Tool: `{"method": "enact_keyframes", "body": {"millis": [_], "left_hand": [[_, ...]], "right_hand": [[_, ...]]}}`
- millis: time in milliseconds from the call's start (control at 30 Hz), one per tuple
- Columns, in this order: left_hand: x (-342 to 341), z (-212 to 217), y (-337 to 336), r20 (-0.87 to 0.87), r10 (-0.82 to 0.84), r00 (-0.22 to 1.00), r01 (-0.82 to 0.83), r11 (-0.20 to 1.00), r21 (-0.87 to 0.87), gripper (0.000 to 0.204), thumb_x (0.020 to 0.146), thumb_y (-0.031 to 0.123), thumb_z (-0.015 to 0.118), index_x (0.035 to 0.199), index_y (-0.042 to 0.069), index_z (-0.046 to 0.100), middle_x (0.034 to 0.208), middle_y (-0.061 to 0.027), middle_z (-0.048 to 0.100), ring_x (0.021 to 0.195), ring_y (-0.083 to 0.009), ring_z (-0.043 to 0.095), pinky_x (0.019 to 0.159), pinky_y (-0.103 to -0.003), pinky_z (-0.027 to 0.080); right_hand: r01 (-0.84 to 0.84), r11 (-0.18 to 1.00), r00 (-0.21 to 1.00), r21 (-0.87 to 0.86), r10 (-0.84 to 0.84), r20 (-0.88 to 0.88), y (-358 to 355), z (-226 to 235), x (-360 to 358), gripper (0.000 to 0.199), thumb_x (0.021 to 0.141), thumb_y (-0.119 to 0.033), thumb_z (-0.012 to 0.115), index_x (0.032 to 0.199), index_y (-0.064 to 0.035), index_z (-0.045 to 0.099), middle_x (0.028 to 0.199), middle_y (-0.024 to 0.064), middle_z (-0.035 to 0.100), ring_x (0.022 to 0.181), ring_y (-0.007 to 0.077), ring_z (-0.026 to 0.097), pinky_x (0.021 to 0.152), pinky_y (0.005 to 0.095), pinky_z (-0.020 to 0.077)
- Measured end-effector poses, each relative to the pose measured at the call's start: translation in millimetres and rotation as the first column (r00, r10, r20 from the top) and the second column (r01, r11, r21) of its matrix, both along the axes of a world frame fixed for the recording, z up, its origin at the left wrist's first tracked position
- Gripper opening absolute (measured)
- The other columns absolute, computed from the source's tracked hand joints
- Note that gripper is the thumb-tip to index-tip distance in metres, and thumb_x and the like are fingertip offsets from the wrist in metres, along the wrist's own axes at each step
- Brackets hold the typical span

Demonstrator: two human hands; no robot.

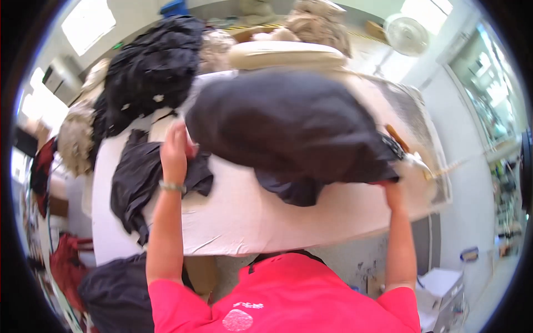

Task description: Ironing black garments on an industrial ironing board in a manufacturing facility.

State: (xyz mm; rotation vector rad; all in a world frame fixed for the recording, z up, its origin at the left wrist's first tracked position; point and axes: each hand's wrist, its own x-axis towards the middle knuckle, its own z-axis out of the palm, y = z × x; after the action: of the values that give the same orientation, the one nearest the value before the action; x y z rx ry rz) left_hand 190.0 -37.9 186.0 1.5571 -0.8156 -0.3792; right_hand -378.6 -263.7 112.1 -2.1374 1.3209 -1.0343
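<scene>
A large piece of black cloth (288, 122), probably a garment, billows above the pale padded table, smeared by motion. My right hand (392, 187) is at its near right corner and grips it there; the cloth hides most of the fingers. At the cloth's left edge, my left hand (175, 145) is raised with its fingers stretched upward. Beneath and beside that left hand lies another crumpled black garment (136, 180) on the table. A tool with an orange-brown handle (396, 137), perhaps an iron, stands just beyond the cloth's right end.
The pale tabletop (233, 222) spans the space before me. A tall heap of black clothes (155, 66) rises at the far left. Behind the table are a cream padded board (286, 55) and beige cloth piles (316, 25). A white fan (407, 34) stands far right, a white box (441, 286) near right.
</scene>
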Motion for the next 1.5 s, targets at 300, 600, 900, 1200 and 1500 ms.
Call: {"method": "enact_keyframes", "body": {"millis": [300,600,900,1200,1500], "left_hand": [[75,-146,101,0.682,-0.214,0.7,-0.52,0.502,0.691,0.023,0.087,0.013,0.059,0.109,0.006,0.059,0.092,-0.0265,0.067,0.089,-0.0475,0.065,0.074,-0.056,0.05],[-32,-102,74,0.646,0.006,0.764,-0.297,0.891,0.343,0.034,0.09,0.002,0.061,0.124,0.002,0.065,0.109,-0.0112,0.067,0.091,-0.0228,0.065,0.081,-0.033,0.054],[-259,-157,-10,0.573,-0.3,0.762,-0.019,0.875,0.483,0.035,0.078,0.004,0.068,0.113,0.005,0.068,0.123,-0.0177,0.061,0.111,-0.0366,0.06,0.096,-0.044,0.05],[-337,-40,-81,0.827,-0.031,0.562,-0.304,0.922,0.241,0.035,0.07,-0.002,0.066,0.103,0.007,0.067,0.092,-0.012,0.062,0.093,-0.0326,0.06,0.087,-0.042,0.048],[-395,40,-71,0.401,-0.173,0.9,-0.09,0.825,0.557,0.066,0.077,0.004,0.057,0.142,0.016,0.053,0.076,-0.0197,0.065,0.065,-0.0376,0.066,0.064,-0.046,0.053]], "right_hand": [[0.217,0.683,0.969,0.698,-0.237,-0.069,85,-73,-32,0.042,0.095,-0.015,0.063,0.135,-0.0045,0.059,0.117,0.0138,0.07,0.087,0.0198,0.072,0.071,0.032,0.0577],[0.201,0.86,0.918,0.468,0.001,-0.397,106,-79,-3,0.077,0.083,-0.017,0.075,0.15,-0.01,0.039,0.135,0.0171,0.058,0.112,0.0332,0.064,0.094,0.0437,0.0531],[-0.38,0.924,0.787,-0.047,0.296,-0.541,56,-75,27,0.048,0.068,-0.009,0.07,0.116,-0.0074,0.067,0.113,0.0097,0.064,0.107,0.0275,0.061,0.079,0.0382,0.056],[-0.419,0.835,0.663,0.357,0.55,-0.507,-43,-23,27,0.013,0.08,-0.011,0.061,0.09,-0.0032,0.06,0.084,0.024,0.069,0.082,0.0437,0.07,0.071,0.0525,0.056],[-0.235,0.971,0.97,0.033,0.237,-0.057,-86,191,-117,0.053,0.07,0.01,0.041,0.116,0.0045,0.068,0.109,0.0167,0.072,0.107,0.0273,0.067,0.102,0.036,0.0473]]}}
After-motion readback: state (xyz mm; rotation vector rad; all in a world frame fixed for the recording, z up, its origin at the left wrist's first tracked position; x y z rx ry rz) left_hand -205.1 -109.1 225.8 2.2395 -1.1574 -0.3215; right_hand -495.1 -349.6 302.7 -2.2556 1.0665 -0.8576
